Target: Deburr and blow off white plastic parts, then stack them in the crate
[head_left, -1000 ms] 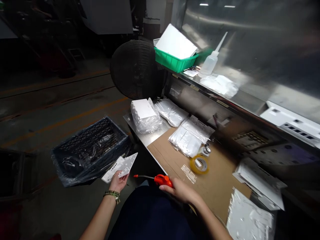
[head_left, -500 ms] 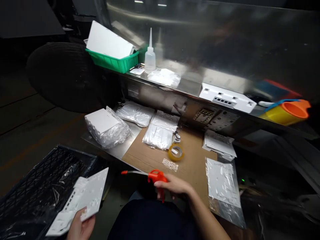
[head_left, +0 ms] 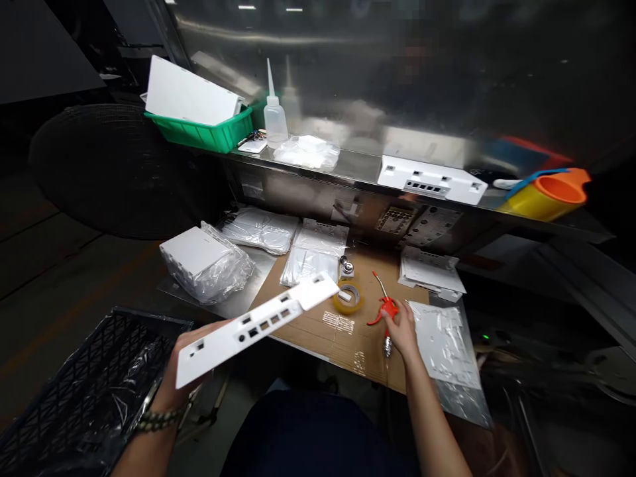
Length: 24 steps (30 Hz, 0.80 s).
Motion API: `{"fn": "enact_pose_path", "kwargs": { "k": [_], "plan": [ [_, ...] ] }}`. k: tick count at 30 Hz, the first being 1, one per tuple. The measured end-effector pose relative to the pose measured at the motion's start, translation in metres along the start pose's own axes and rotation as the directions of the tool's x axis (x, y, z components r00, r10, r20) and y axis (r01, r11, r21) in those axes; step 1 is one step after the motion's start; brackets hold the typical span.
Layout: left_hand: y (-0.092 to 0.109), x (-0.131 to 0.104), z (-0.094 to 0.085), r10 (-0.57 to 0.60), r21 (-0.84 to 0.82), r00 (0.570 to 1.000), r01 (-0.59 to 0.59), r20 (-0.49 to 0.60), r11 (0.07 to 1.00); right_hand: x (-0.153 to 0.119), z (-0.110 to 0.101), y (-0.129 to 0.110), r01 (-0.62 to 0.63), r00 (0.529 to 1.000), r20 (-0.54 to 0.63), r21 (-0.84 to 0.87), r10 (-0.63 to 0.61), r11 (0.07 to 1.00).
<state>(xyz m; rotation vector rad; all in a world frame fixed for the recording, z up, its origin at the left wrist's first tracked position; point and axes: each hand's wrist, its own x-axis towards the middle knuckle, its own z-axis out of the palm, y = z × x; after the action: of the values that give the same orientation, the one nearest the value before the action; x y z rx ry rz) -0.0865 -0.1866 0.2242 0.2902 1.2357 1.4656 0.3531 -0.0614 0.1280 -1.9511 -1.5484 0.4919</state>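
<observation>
My left hand (head_left: 186, 354), a braided band at its wrist, is closed on a white plastic cover (head_left: 258, 328). The cover is tilted above the table's front edge, its edge with a row of port cut-outs turned toward me. My right hand (head_left: 403, 331) is at the red air blow gun (head_left: 388, 309) over the cardboard; the thumb lies against the gun's body, and the other fingers are partly hidden. The gun's nozzle points away from me, and its hose drops over the front edge. Left of the gun lies a roll of yellowish tape (head_left: 348, 297).
A black crate (head_left: 124, 331) lined with plastic stands at lower left. Bagged white parts (head_left: 203, 262) and flat white panels (head_left: 442, 341) lie on the table. The metal shelf (head_left: 358, 169) holds a green bin (head_left: 203, 132), a squeeze bottle (head_left: 275, 122) and a yellow-orange cup (head_left: 546, 195).
My right hand has carried the blow gun rightward and forward onto the cardboard. My left hand has raised the white cover from beside the crate and turned it so its port edge faces me.
</observation>
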Motion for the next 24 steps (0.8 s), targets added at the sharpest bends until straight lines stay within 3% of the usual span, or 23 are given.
{"fn": "enact_pose_path", "kwargs": {
  "k": [2, 4, 6, 8, 9, 10, 12, 13, 14, 15, 17, 24],
  "plan": [
    [0.011, 0.012, 0.022, -0.018, 0.082, 0.982, 0.003, 0.189, 0.997, -0.016, -0.017, -0.028, 0.154, 0.974, 0.147, 0.123, -0.172, 0.98],
    [0.018, 0.022, 0.046, -0.061, 0.123, 0.933, 0.018, 0.355, 0.992, -0.027, -0.033, -0.057, 0.35, 0.864, 0.237, 0.352, -0.445, 0.868],
    [0.02, 0.03, 0.071, -0.076, 0.145, 0.893, 0.013, 0.443, 0.989, -0.033, -0.045, -0.08, 0.457, 0.797, 0.158, 0.473, -0.582, 0.754],
    [0.021, 0.035, 0.093, -0.009, 0.284, 0.827, -0.183, 0.562, 0.941, -0.036, -0.052, -0.091, 0.466, 0.816, 0.079, 0.496, -0.573, 0.733],
    [0.021, 0.038, 0.102, 0.055, 0.357, 0.759, -0.368, 0.649, 0.859, -0.037, -0.054, -0.092, 0.442, 0.84, 0.065, 0.492, -0.538, 0.75],
    [0.022, 0.04, 0.11, 0.111, 0.391, 0.661, -0.562, 0.742, 0.729, -0.038, -0.056, -0.091, 0.414, 0.863, 0.063, 0.484, -0.502, 0.771],
    [0.023, 0.043, 0.122, 0.17, 0.318, 0.429, -0.835, 0.887, 0.449, -0.042, -0.06, -0.087, 0.379, 0.889, 0.062, 0.457, -0.453, 0.805],
    [0.024, 0.044, 0.126, 0.185, 0.253, 0.333, -0.899, 0.925, 0.357, -0.044, -0.063, -0.086, 0.374, 0.895, 0.057, 0.443, -0.442, 0.815],
    [0.025, 0.045, 0.129, 0.197, 0.198, 0.264, -0.933, 0.944, 0.301, -0.046, -0.066, -0.085, 0.378, 0.899, 0.045, 0.428, -0.437, 0.821],
    [0.026, 0.045, 0.131, 0.204, 0.163, 0.222, -0.949, 0.954, 0.27, -0.048, -0.069, -0.085, 0.387, 0.899, 0.029, 0.412, -0.437, 0.825],
    [0.027, 0.045, 0.134, 0.201, 0.146, 0.199, -0.957, 0.959, 0.25, -0.052, -0.075, -0.088, 0.409, 0.896, 0.006, 0.377, -0.444, 0.831],
    [0.028, 0.049, 0.137, 0.178, 0.189, 0.233, -0.953, 0.956, 0.236, -0.055, -0.083, -0.091, 0.458, 0.882, -0.035, 0.293, -0.469, 0.839]
  ]
}}
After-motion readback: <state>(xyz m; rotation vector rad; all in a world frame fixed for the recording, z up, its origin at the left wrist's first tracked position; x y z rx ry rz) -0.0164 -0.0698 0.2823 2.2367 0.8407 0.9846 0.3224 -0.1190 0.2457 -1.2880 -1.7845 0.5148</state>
